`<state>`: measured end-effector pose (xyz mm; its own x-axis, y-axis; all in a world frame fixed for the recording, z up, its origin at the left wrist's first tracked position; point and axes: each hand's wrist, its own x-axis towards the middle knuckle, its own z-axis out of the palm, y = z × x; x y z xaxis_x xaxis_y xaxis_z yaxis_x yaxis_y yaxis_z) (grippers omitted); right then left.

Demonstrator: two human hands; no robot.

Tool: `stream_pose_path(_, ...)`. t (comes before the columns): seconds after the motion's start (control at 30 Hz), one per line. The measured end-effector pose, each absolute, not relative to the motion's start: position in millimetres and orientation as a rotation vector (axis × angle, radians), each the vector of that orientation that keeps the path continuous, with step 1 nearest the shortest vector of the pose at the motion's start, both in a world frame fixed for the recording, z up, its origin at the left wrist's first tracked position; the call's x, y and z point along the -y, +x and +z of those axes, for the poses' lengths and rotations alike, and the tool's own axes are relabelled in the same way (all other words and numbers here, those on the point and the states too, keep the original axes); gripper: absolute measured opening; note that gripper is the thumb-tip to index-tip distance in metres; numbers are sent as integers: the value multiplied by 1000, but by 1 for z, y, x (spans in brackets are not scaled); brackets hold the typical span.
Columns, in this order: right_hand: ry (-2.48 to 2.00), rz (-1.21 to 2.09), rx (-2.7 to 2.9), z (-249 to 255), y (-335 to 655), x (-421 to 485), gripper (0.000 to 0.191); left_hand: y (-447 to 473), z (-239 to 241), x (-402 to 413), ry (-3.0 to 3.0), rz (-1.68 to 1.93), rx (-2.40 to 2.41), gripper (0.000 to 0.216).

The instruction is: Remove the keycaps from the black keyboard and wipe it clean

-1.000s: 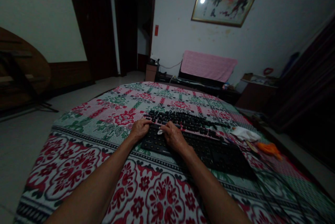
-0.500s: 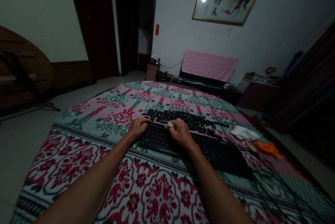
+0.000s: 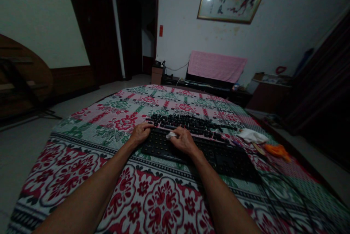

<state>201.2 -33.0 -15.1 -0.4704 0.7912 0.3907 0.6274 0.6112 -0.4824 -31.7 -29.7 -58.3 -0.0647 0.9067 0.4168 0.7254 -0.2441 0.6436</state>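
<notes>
A black keyboard base [image 3: 224, 159] with its keycaps off lies on a floral bedspread [image 3: 90, 153]. My left hand [image 3: 139, 133] grips the base's far left corner with curled fingers. My right hand [image 3: 183, 140] rests on the base, pinching a small white wipe [image 3: 171, 135] against it. Just beyond the base, a row of loose black keycaps [image 3: 188, 121] is spread on the bedspread.
A crumpled white cloth [image 3: 252, 135] and an orange object [image 3: 277, 151] lie right of the keyboard. Black cables [image 3: 284, 197] trail over the bed's right side. Beyond the bed stand a pink-draped stand [image 3: 216, 67], a dark doorway [image 3: 133, 26] and a framed picture [image 3: 232, 0].
My right hand with the white wipe slid right along the base's top edge, then came back left. My left hand stayed on the corner.
</notes>
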Motion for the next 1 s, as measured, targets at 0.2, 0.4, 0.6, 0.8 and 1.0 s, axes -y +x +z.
stream_pose_path(0.2, -1128, 365, 1962, -23, 205, 22, 18, -31, -58, 29, 1963, 1214, -1794, 37)
stream_pose_path(0.4, -986, 189, 2275, -25, 198, 34, 20, -30, -59, 28, 1978, 1211, -1802, 37)
stream_pose_path(0.6, -1151, 297, 2116, -20, 201, 31, 14, -31, -59, 28, 1978, 1228, -1795, 37)
stream_pose_path(0.8, -1082, 186, 2104, -29, 196, 26, 20, -31, -59, 28, 1981, 1221, -1792, 38)
stream_pose_path(1.0, -1167, 62, 2311, -26, 187, 32, 23, -30, -59, 29, 1990, 1201, -1813, 37)
